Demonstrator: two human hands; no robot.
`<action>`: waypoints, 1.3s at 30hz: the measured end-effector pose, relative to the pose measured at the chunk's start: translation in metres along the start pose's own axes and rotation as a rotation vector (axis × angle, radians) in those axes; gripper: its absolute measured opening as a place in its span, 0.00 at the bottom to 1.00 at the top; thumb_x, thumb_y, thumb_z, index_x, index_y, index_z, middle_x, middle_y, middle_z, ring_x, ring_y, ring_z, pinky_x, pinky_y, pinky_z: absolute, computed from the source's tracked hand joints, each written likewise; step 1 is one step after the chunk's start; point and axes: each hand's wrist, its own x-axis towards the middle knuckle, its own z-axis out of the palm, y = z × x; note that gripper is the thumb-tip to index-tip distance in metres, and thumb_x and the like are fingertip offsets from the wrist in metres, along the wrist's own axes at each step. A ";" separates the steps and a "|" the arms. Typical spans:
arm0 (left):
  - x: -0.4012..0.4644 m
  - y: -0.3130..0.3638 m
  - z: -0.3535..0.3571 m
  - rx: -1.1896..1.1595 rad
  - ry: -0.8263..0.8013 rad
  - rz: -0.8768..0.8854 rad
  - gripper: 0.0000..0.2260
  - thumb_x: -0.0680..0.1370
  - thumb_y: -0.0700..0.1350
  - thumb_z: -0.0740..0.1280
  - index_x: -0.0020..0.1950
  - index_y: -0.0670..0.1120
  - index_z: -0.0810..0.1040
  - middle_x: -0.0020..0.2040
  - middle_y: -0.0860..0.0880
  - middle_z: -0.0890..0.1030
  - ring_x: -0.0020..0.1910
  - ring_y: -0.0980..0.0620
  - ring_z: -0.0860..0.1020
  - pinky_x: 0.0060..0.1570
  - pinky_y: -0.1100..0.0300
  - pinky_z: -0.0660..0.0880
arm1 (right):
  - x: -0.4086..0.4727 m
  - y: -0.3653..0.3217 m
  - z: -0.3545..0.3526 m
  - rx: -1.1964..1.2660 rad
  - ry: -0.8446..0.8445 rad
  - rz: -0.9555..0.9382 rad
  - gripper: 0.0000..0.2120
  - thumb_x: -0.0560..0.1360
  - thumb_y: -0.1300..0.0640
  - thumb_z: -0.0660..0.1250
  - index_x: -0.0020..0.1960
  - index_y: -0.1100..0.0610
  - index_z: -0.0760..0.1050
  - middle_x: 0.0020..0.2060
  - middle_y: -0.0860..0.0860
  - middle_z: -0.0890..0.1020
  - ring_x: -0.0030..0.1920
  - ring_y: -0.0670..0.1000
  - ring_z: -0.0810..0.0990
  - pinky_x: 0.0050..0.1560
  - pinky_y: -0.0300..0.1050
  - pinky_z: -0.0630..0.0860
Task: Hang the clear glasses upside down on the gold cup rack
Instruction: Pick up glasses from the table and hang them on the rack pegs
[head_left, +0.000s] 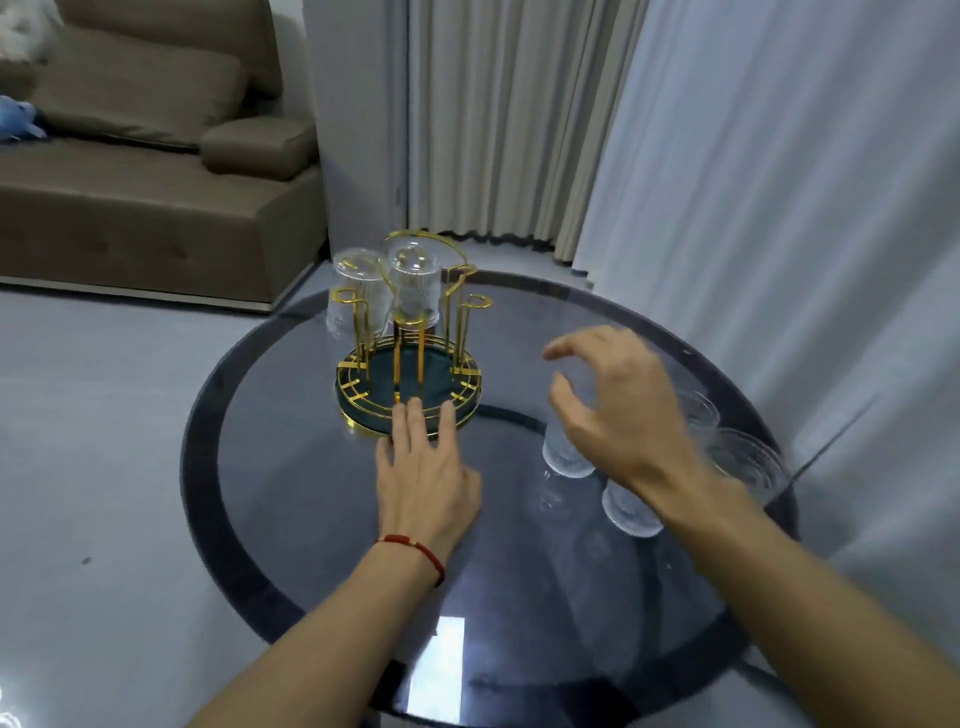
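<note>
The gold cup rack stands on its round dark-green base near the table's far side. Two clear glasses hang upside down on it: one at the left and one in the middle. My left hand lies flat on the table, its fingertips touching the rack's base rim, holding nothing. My right hand hovers with fingers spread and curled around an upright clear glass; the fingers are not closed on it. Several more clear glasses stand at the right, one under my wrist and others near the table's edge.
The round smoked-glass table has a dark rim. A brown sofa stands at the back left. Pale curtains hang close behind the table's right side. Grey floor lies to the left.
</note>
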 end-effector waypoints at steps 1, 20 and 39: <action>-0.003 0.009 -0.003 -0.043 0.046 0.064 0.31 0.74 0.44 0.65 0.77 0.44 0.61 0.76 0.36 0.63 0.76 0.37 0.56 0.71 0.40 0.63 | -0.024 0.009 -0.008 -0.015 0.036 0.041 0.13 0.73 0.55 0.65 0.54 0.55 0.83 0.52 0.50 0.84 0.55 0.55 0.80 0.58 0.59 0.76; -0.069 0.114 -0.020 -0.735 0.062 0.243 0.17 0.72 0.36 0.69 0.59 0.48 0.77 0.55 0.50 0.79 0.55 0.54 0.77 0.55 0.49 0.79 | -0.124 0.124 -0.027 0.274 0.062 0.878 0.42 0.72 0.48 0.79 0.77 0.56 0.60 0.70 0.55 0.76 0.66 0.58 0.76 0.58 0.46 0.70; -0.027 0.083 -0.069 -1.391 -0.213 -0.075 0.30 0.67 0.57 0.77 0.66 0.50 0.76 0.58 0.41 0.82 0.57 0.45 0.82 0.45 0.46 0.83 | -0.089 0.016 -0.028 0.372 -0.043 0.154 0.42 0.72 0.41 0.76 0.81 0.47 0.62 0.69 0.47 0.67 0.67 0.42 0.70 0.66 0.30 0.68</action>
